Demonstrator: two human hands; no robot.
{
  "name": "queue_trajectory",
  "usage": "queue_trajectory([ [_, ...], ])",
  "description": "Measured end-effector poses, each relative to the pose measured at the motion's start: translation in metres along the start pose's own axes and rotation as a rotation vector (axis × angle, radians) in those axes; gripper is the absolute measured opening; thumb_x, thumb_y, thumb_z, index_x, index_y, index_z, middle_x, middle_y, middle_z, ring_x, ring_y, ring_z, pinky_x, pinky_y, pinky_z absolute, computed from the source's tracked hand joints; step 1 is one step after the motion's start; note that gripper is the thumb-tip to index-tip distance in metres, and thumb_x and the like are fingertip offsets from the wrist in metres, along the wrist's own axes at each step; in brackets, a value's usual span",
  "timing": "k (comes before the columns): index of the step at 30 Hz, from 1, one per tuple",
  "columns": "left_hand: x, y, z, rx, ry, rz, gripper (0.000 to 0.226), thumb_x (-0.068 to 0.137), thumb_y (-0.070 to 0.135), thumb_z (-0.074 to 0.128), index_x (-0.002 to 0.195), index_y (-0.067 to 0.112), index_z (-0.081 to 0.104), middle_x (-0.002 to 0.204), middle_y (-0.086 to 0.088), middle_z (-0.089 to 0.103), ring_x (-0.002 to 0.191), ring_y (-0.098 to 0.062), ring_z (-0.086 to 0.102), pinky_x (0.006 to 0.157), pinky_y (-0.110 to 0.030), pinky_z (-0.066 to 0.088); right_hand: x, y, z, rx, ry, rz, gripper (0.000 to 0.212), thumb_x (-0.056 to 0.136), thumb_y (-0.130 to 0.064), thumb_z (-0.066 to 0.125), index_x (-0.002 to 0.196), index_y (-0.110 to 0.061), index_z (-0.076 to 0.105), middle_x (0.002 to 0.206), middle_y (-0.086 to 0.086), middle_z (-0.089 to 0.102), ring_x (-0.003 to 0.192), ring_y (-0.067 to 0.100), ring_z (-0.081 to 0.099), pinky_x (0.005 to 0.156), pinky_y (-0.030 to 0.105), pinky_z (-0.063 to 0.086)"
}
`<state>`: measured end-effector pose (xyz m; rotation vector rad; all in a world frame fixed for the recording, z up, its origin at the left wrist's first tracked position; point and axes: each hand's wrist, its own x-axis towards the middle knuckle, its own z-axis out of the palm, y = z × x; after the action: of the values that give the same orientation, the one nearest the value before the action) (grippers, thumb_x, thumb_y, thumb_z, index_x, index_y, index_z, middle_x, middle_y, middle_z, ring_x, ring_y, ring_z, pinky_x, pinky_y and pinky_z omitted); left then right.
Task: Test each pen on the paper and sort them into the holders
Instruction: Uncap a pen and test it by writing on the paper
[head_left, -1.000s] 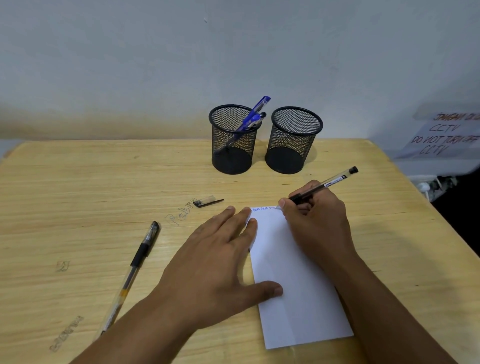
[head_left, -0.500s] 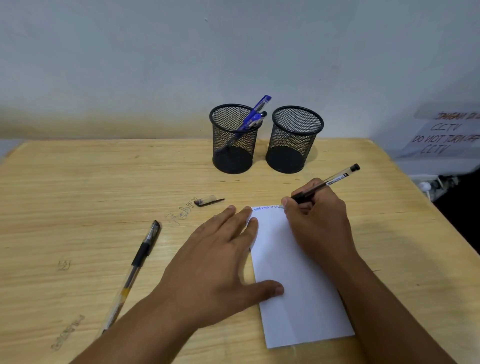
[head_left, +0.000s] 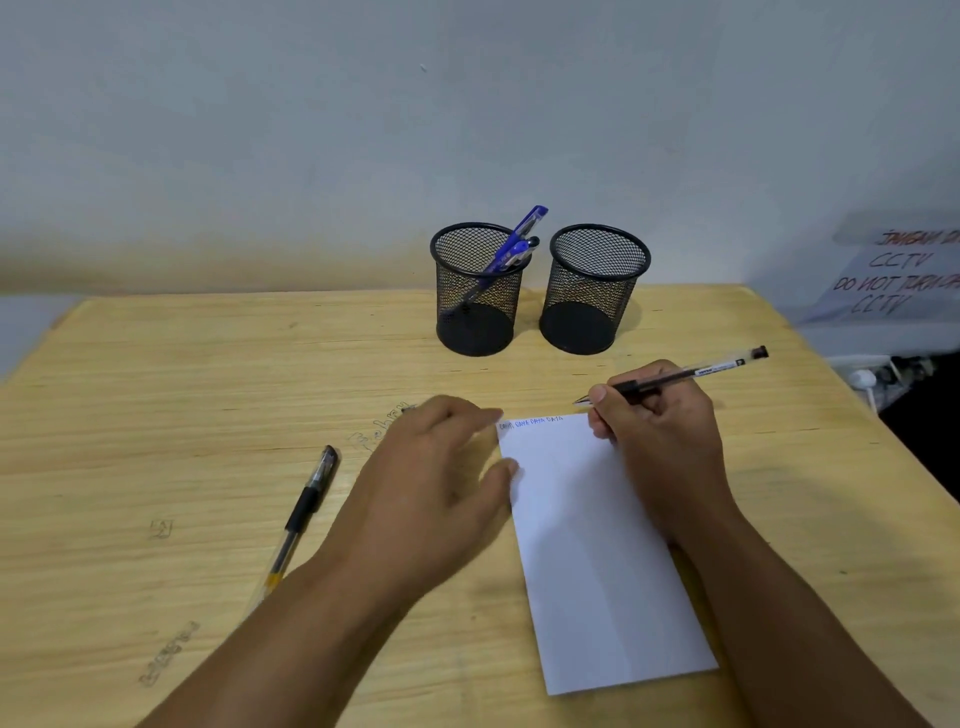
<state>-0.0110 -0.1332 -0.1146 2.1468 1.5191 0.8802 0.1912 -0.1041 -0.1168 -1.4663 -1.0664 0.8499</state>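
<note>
- Our left hand (head_left: 436, 483), blurred, fingers loose, hovers beside the paper (head_left: 592, 545); our right hand (head_left: 660, 441) pinches a black pen (head_left: 691, 375).
- Wooden table (head_left: 156, 395).
- Two mesh holders: left holder (head_left: 480, 291) with blue pens (head_left: 514, 249), right holder (head_left: 592, 291).
- Another pen (head_left: 306, 504) lies left.

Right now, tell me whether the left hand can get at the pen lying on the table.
Probably yes. The left hand is open and holds nothing, and the lying pen rests just to its left on bare table with nothing between them.

Table (head_left: 156, 389): paper (head_left: 597, 571), pen (head_left: 306, 506), holders (head_left: 592, 291).
</note>
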Motion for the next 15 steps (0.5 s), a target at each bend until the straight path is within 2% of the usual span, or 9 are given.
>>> queue_trajectory([
  [3, 0.009, -0.011, -0.004, 0.039, 0.157, -0.047, 0.037, 0.085, 0.034, 0.058, 0.120, 0.026, 0.066, 0.102, 0.016, 0.057, 0.100, -0.007, 0.052, 0.084, -0.019, 0.038, 0.002, 0.000, -0.003, 0.140, 0.008, -0.002, 0.005, 0.088, -0.004, 0.066, 0.090, -0.006, 0.062, 0.070, 0.005, 0.068, 0.067, 0.015, 0.064, 0.070, 0.031, 0.053],
  [6, 0.014, -0.019, -0.006, 0.109, 0.243, -0.135, 0.036, 0.088, 0.024, 0.063, 0.124, 0.023, 0.064, 0.104, 0.011, 0.053, 0.103, -0.015, 0.046, 0.084, -0.018, 0.029, 0.002, -0.002, -0.005, 0.265, 0.007, 0.002, 0.011, 0.089, 0.004, 0.062, 0.090, -0.007, 0.060, 0.072, 0.008, 0.066, 0.069, 0.018, 0.061, 0.075, 0.034, 0.053],
  [11, 0.014, -0.020, -0.002, 0.150, 0.217, -0.283, 0.043, 0.088, 0.025, 0.058, 0.130, 0.018, 0.060, 0.113, 0.002, 0.052, 0.108, -0.022, 0.044, 0.085, -0.026, 0.033, 0.001, -0.003, -0.005, 0.383, 0.013, 0.037, 0.014, 0.094, -0.001, 0.056, 0.085, -0.008, 0.064, 0.071, 0.002, 0.069, 0.079, 0.023, 0.065, 0.086, 0.037, 0.054],
  [15, 0.014, -0.022, 0.002, 0.204, 0.220, -0.296, 0.026, 0.089, 0.022, 0.054, 0.110, 0.021, 0.070, 0.106, 0.001, 0.054, 0.098, -0.024, 0.046, 0.081, -0.027, 0.035, -0.002, -0.003, -0.005, 0.332, -0.021, 0.015, 0.011, 0.092, -0.004, 0.062, 0.087, -0.012, 0.068, 0.078, 0.006, 0.074, 0.079, 0.020, 0.070, 0.081, 0.030, 0.058],
])
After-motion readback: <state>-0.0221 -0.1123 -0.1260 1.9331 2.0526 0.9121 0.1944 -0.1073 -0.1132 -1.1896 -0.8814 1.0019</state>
